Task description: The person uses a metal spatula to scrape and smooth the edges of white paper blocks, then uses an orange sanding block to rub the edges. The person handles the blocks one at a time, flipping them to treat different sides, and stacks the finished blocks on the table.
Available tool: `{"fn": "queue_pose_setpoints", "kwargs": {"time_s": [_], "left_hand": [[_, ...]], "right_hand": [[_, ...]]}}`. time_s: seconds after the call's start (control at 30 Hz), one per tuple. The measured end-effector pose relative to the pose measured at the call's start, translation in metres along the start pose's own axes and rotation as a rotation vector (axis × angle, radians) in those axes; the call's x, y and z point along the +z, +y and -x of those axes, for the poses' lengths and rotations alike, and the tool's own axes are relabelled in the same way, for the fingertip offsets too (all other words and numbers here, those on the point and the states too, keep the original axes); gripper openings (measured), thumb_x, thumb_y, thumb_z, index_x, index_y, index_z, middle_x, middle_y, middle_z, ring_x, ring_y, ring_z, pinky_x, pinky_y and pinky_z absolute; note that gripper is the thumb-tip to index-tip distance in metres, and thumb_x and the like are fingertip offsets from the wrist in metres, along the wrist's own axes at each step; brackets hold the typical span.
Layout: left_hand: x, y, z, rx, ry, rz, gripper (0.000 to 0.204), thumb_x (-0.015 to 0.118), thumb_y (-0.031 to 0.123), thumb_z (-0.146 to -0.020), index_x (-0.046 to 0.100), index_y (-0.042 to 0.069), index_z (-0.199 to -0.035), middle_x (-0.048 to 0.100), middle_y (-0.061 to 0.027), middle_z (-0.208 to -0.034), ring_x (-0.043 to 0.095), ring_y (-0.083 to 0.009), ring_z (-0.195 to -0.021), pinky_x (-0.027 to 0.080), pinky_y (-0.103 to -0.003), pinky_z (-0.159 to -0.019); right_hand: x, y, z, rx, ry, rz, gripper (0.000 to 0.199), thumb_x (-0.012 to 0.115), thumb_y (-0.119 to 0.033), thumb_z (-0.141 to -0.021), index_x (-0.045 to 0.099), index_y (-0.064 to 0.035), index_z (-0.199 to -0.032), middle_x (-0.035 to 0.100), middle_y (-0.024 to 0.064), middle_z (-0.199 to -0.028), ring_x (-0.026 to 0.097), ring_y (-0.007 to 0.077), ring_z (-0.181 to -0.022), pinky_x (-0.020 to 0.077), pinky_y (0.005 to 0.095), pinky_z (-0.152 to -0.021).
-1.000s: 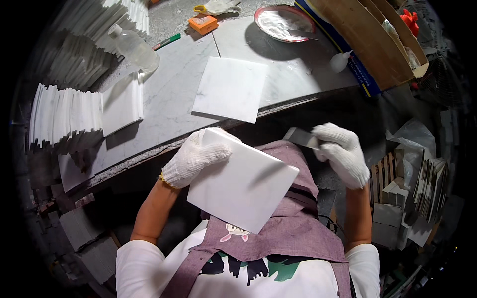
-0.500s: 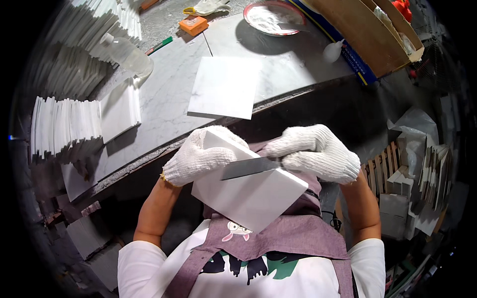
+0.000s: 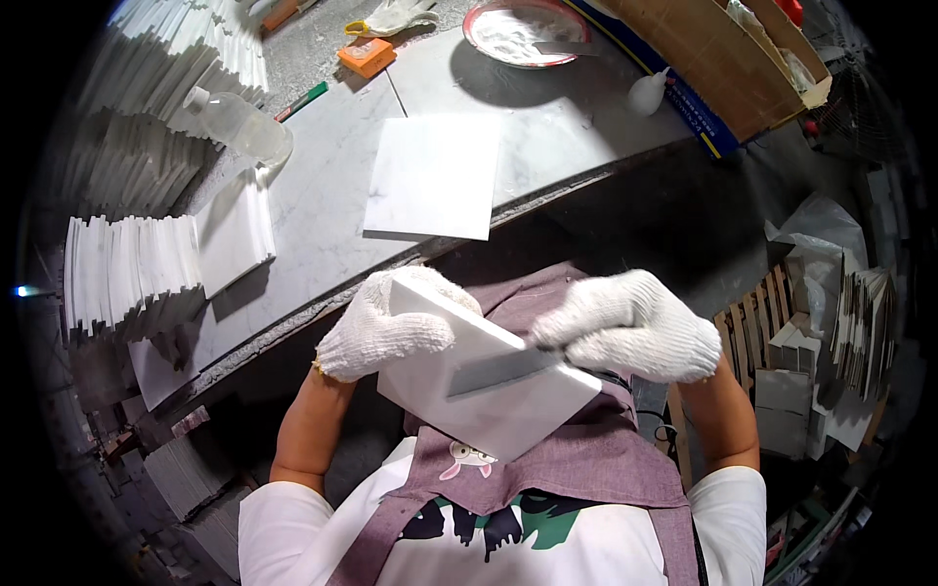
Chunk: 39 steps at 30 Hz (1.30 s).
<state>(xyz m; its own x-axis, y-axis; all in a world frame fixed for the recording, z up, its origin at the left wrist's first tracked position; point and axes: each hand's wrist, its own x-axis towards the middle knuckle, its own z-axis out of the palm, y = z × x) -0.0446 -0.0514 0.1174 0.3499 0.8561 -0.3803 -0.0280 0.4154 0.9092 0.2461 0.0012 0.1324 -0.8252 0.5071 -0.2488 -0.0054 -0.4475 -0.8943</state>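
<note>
My left hand [image 3: 393, 327], in a white knitted glove, grips a white square tile [image 3: 508, 420] by its upper left corner, thumb on the face and fingers behind. The tile is tilted in front of my apron. In my right hand [image 3: 635, 327], gloved alike, is a flat grey metal blade [image 3: 503, 373], pinched at its right end between thumb and fingers. The blade lies slantwise over the tile's face near its upper right edge; whether it touches cannot be made out. Another white tile [image 3: 435, 176] rests on the marble worktop [image 3: 327, 176] beyond my hands.
Rows of upright white tiles [image 3: 132, 264] line the left side, beside a clear plastic bottle [image 3: 239, 125]. At the back are an orange box [image 3: 366, 57], a red-rimmed bowl of white powder [image 3: 518, 29] and a white squeeze bulb [image 3: 648, 93]. A cardboard box [image 3: 718, 59] stands back right.
My right hand has shifted slightly right and down with the blade, whose angle over the tile has changed. My left hand still holds the tile. The view has shifted a little.
</note>
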Motion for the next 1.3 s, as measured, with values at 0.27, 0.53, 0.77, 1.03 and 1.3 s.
{"fn": "queue_pose_setpoints", "kwargs": {"time_s": [0.27, 0.53, 0.77, 1.03, 1.3], "left_hand": [[0.002, -0.008, -0.001, 0.031, 0.043, 0.000, 0.041, 0.085, 0.026, -0.073, 0.071, 0.000, -0.101, 0.071, -0.0065, -0.095, 0.065, -0.0129, -0.088, 0.052, -0.028, -0.079], [0.000, -0.023, 0.003, 0.036, 0.072, 0.044, 0.042, 0.080, 0.029, -0.077, 0.068, 0.000, -0.104, 0.069, -0.0072, -0.099, 0.063, -0.0130, -0.090, 0.052, -0.029, -0.081], [-0.006, -0.038, 0.014, 0.060, 0.193, 0.104, 0.045, 0.081, 0.031, -0.078, 0.066, -0.001, -0.105, 0.069, -0.0084, -0.102, 0.063, -0.0140, -0.092, 0.052, -0.030, -0.083], [0.000, 0.052, 0.036, 0.623, 0.391, -0.183, 0.040, 0.082, 0.014, -0.080, 0.063, -0.003, -0.111, 0.069, -0.0152, -0.106, 0.067, -0.0218, -0.096, 0.056, -0.035, -0.084], [-0.010, 0.029, -0.069, 1.340, 0.272, -1.512, 0.037, 0.072, 0.019, -0.074, 0.068, 0.011, -0.110, 0.067, -0.0075, -0.110, 0.066, -0.0255, -0.102, 0.054, -0.040, -0.090]], "right_hand": [[0.003, 0.010, 0.004, -0.117, 0.083, 0.079, 0.030, 0.072, 0.000, -0.080, 0.073, -0.0007, -0.110, 0.071, 0.0089, -0.094, 0.064, 0.0131, -0.081, 0.0510, 0.0262, -0.072], [0.002, 0.001, 0.022, 0.005, 0.015, 0.011, 0.028, 0.066, 0.001, -0.088, 0.070, -0.0018, -0.115, 0.071, 0.0088, -0.111, 0.064, 0.0151, -0.105, 0.0515, 0.0292, -0.095], [-0.009, 0.011, 0.037, -0.152, 0.029, 0.199, 0.026, 0.070, 0.000, -0.079, 0.073, 0.0037, -0.104, 0.069, 0.0092, -0.086, 0.062, 0.0152, -0.075, 0.0487, 0.0280, -0.067], [-0.020, 0.079, 0.044, -0.420, 0.397, -0.562, 0.066, 0.076, -0.026, -0.087, 0.041, -0.0035, -0.139, 0.050, -0.0057, -0.077, 0.048, 0.0041, -0.062, 0.0401, 0.0198, -0.056], [-0.018, 0.108, 0.037, -0.386, 0.362, -0.711, 0.029, 0.074, -0.020, -0.089, 0.058, -0.0118, -0.111, 0.060, -0.0043, -0.089, 0.056, 0.0049, -0.073, 0.0491, 0.0184, -0.067]]}}
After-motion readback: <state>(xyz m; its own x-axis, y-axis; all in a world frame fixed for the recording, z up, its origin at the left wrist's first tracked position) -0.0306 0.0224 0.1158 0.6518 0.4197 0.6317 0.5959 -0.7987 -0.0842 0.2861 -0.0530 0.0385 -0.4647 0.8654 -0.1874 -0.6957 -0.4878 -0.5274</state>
